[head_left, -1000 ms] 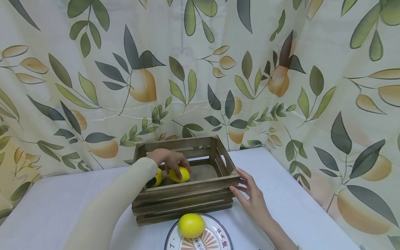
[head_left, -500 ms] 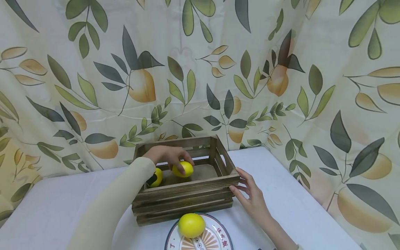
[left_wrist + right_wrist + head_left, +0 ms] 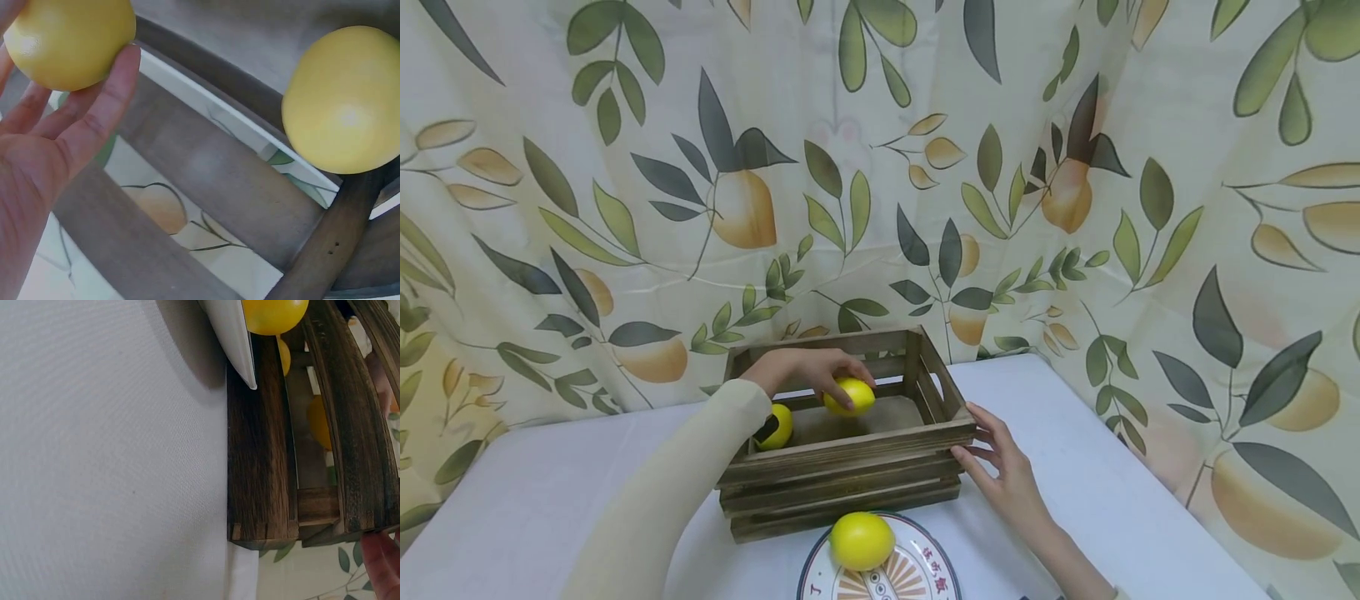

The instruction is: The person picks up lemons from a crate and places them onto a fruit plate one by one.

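Inside a slatted wooden crate [image 3: 850, 468], my left hand [image 3: 805, 368] grips a yellow lemon [image 3: 857, 398]. Thumb and fingers curl about that lemon in the left wrist view, raised over the crate's slats. A second lemon [image 3: 781, 427] lies at the crate's left end, partly hidden by my wrist in the head view. My right hand [image 3: 1009, 477] holds the crate's front right corner, fingers at the top edge and thumb against the front. In the right wrist view, fingertips [image 3: 380, 562] touch the end of a slat.
In front of the crate, a white patterned plate [image 3: 925, 560] carries another lemon [image 3: 861, 542]. A white cloth [image 3: 572, 492] covers the table. Behind hangs a curtain [image 3: 865, 192] printed with leaves and fruit, close to the crate's back.
My left hand has lifted the lemon a little and carried it rightward and back within the crate. The right hand, the crate and the plate stay in place.
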A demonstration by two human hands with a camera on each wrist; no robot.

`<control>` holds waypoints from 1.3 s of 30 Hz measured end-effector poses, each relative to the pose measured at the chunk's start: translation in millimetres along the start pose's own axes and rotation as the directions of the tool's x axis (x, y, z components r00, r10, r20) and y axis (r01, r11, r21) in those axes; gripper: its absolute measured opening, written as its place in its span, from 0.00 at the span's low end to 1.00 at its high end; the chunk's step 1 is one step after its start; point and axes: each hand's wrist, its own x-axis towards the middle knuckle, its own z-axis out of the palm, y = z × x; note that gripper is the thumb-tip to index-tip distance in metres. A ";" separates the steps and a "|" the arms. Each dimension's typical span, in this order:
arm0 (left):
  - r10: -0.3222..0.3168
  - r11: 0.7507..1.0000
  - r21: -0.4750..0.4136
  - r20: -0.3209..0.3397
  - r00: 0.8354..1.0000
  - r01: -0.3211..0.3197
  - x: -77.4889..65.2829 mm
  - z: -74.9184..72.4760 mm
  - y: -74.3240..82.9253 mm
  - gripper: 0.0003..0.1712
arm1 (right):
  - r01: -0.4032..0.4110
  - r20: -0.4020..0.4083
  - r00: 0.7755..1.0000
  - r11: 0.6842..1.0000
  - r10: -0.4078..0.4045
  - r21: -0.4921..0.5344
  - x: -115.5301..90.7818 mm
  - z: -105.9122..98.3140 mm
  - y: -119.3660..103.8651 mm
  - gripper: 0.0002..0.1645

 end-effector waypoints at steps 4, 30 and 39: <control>0.033 0.999 0.000 -0.050 0.998 -0.033 -4.1 0.6 2.2 0.27 | -0.013 0.001 1.000 1.000 0.013 0.002 -1.9 3.2 -0.1 0.43; 0.165 0.979 0.154 -0.206 0.965 -0.134 -32.3 -8.7 28.3 0.28 | -0.046 -0.002 0.999 0.999 0.046 0.011 -2.5 4.8 -0.1 0.44; 0.162 0.969 0.223 -0.242 0.957 -0.108 -42.8 -5.8 37.7 0.27 | -0.048 0.005 0.999 0.999 0.048 -0.005 1.2 1.8 -1.3 0.44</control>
